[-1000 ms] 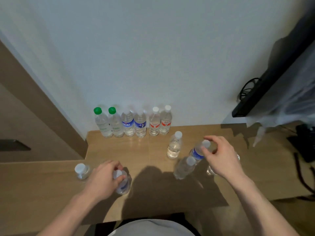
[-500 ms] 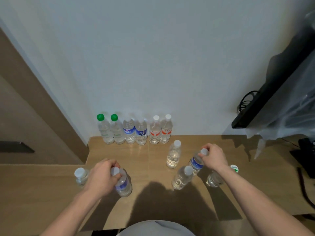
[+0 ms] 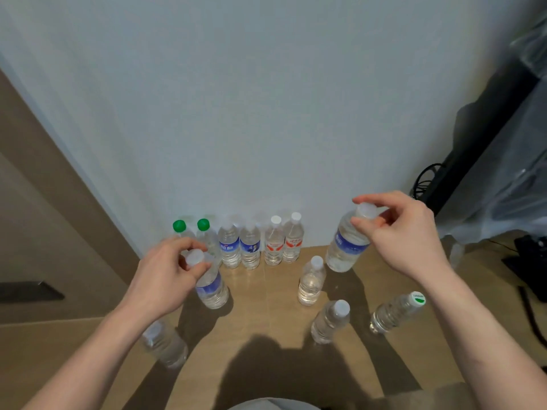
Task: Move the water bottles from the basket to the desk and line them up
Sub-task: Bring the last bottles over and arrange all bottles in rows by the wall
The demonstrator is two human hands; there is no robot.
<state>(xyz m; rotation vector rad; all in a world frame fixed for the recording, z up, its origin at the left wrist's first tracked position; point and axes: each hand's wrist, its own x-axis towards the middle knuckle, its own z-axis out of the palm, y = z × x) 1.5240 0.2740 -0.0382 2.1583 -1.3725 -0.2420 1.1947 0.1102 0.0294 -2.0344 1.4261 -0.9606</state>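
At centre frame your left hand (image 3: pixel 165 276) and right hand (image 3: pixel 405 235) each pinch a blue-labelled bottle (image 3: pixel 211 287) (image 3: pixel 347 247) by its cap, so swinging either toward the back row (image 3: pixel 251 244) risks toppling bottles standing on the surface (image 3: pixel 266 321).

Approx. 12 water bottles (image 3: pixel 310 280) on 1 desk (image 3: pixel 266 321); 2 hands (image 3: pixel 159 279).

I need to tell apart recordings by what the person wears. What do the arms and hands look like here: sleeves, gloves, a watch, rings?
Both forearms are bare right to the picture's lower edge, with no sleeve in view. The left hand and right hand wear no gloves, and no watch, bracelet or ring shows. A bit of pale grey clothing shows at the bottom centre.
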